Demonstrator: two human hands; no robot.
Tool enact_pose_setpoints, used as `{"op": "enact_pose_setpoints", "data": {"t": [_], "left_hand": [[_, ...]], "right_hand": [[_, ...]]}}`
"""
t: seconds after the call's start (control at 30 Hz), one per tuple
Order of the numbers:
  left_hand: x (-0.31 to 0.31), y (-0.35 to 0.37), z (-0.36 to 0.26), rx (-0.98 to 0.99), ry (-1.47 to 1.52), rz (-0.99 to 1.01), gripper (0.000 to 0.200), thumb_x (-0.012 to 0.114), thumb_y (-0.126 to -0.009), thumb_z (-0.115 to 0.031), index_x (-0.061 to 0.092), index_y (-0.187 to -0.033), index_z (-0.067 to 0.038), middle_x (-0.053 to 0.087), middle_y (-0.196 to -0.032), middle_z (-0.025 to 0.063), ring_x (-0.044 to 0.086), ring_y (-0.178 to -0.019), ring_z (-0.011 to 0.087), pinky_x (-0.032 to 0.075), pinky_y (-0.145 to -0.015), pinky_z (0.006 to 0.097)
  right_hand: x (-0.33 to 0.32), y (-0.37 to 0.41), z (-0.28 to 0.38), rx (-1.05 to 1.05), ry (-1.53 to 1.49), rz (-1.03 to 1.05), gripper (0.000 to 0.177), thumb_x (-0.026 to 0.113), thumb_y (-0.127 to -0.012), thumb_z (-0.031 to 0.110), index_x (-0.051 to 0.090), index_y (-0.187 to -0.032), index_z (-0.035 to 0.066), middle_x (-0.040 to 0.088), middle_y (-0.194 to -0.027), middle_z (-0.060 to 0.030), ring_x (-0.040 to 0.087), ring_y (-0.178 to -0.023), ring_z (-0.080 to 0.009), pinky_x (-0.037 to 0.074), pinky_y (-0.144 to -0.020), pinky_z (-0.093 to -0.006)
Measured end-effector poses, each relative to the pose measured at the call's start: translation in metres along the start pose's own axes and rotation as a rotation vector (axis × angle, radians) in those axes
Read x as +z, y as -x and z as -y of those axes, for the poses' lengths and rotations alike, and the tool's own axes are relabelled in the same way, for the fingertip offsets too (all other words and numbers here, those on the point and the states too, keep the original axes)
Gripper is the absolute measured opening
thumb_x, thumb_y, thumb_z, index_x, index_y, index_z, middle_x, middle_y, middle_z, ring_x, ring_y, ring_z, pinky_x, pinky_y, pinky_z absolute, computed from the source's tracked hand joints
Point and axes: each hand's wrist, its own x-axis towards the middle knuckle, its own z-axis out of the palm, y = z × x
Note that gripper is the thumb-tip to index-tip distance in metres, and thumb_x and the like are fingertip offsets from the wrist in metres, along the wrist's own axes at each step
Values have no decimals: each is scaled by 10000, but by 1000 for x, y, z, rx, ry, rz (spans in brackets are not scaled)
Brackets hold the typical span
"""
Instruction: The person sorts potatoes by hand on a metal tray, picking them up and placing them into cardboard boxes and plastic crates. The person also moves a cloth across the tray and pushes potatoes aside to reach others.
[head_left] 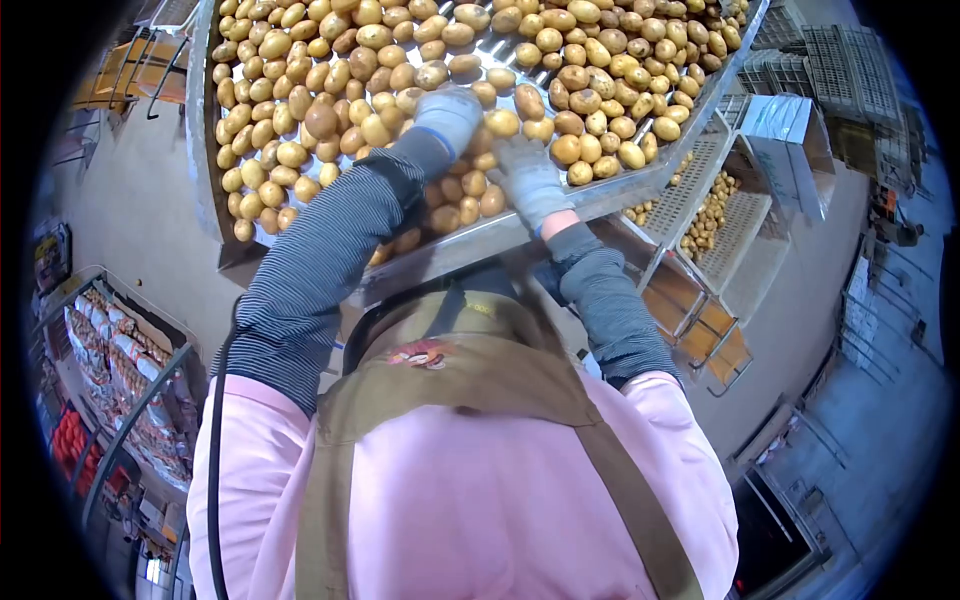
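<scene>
A metal sorting table (440, 248) in front of me is covered with many yellow-brown potatoes (321, 121). Both my hands wear pale grey gloves, with dark striped sleeves over the forearms. My left hand (449, 113) reaches in among the potatoes near the middle, its back turned up; its fingers are bent down out of sight, so I cannot see whether it grips one. Closer to the front rim, my right hand (532, 181) lies against the potatoes with its fingers stretched out. Just beyond its fingertips are a few potatoes (538, 129).
To the right, below the table, stand plastic crates (690, 175) with potatoes (712, 215) in them. A pale box (780, 150) is beside them, and stacked crates (860, 65) stand farther back. At the left, filled bags (130, 380) sit behind a metal rail (135, 420).
</scene>
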Motion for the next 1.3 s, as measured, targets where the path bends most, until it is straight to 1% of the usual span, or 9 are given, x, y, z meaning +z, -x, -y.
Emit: {"op": "enact_pose_setpoints", "data": {"t": [0.27, 0.4, 0.53, 0.57, 0.63, 0.83, 1.0, 1.23, 1.3], "left_hand": [[-19, 93, -41, -141, 1058, -622, 350, 651, -932, -199, 618, -1237, -29, 645, -1140, 201, 628, -1090, 362, 496, -962, 432], [-26, 88, -52, 116, 846, -556, 372, 648, -951, -185, 620, -1306, -79, 676, -1129, 207, 643, -1054, 365, 507, -938, 432], [-37, 4, 37, -359, 342, -406, 392, 639, -940, -333, 647, -1243, -85, 669, -1148, 208, 640, -1076, 354, 519, -933, 445], [-25, -18, 58, -294, 150, -574, 494, 687, -891, -367, 607, -1268, -58, 646, -1202, 196, 636, -1094, 351, 530, -929, 440], [-39, -46, 64, -354, 76, -370, 567, 743, -835, -376, 576, -1250, -26, 610, -1247, 224, 636, -1109, 354, 544, -908, 461], [-36, -75, 63, -347, 147, -174, 530, 758, -800, -336, 577, -1220, -67, 606, -1160, 230, 643, -1074, 388, 546, -863, 473], [-50, -31, 53, -391, 1339, -419, 431, 683, -881, -302, 573, -1217, -55, 602, -1229, 195, 648, -1076, 333, 536, -903, 407], [-58, 52, -53, 219, 662, -167, 513, 600, -948, -243, 469, -1390, -20, 576, -1280, 257, 536, -1208, 428, 425, -1037, 459], [-72, 57, -81, 355, 719, 41, 510, 537, -1013, -247, 420, -1449, -10, 538, -1354, 281, 489, -1302, 433, 397, -1089, 461]], "right_hand": [[-46, 27, 22, 427, -1083, -114, 492, 726, -847, 97, 543, -1303, 81, 651, -1111, -92, 622, -1059, -212, 516, -890, -337], [-30, 5, 39, 181, -1039, -268, 625, 701, -822, -17, 457, -1393, 60, 640, -1222, -89, 618, -1103, -172, 537, -896, -313], [-52, -26, 46, 216, -875, -182, 711, 720, -784, -37, 426, -1429, 27, 634, -1269, -107, 632, -1105, -170, 543, -911, -301], [-35, -35, 42, 246, -1471, -157, 696, 691, -803, -32, 423, -1442, 32, 637, -1260, -118, 653, -1079, -189, 567, -862, -300], [-20, -52, 26, 13, -857, -272, 655, 652, -831, -51, 421, -1439, 29, 635, -1260, -126, 657, -1086, -219, 578, -862, -327], [-56, -66, 35, 395, -2735, 93, 565, 297, -1049, 409, 437, -1404, -8, 490, -1412, -243, 523, -1267, -425, 444, -1075, -604], [-62, -52, 30, 77, -1694, -174, 447, 473, -1017, 269, 471, -1371, -5, 514, -1404, -224, 510, -1311, -359, 456, -1088, -531], [-81, 21, 44, 496, -1092, -230, 588, 708, -796, -67, 481, -1336, -15, 629, -1263, -97, 621, -1148, -198, 513, -972, -319], [-95, 47, 37, 574, -1789, -347, 383, 549, -950, 120, 517, -1306, -17, 650, -1141, -101, 650, -1044, -204, 552, -885, -341]]}}
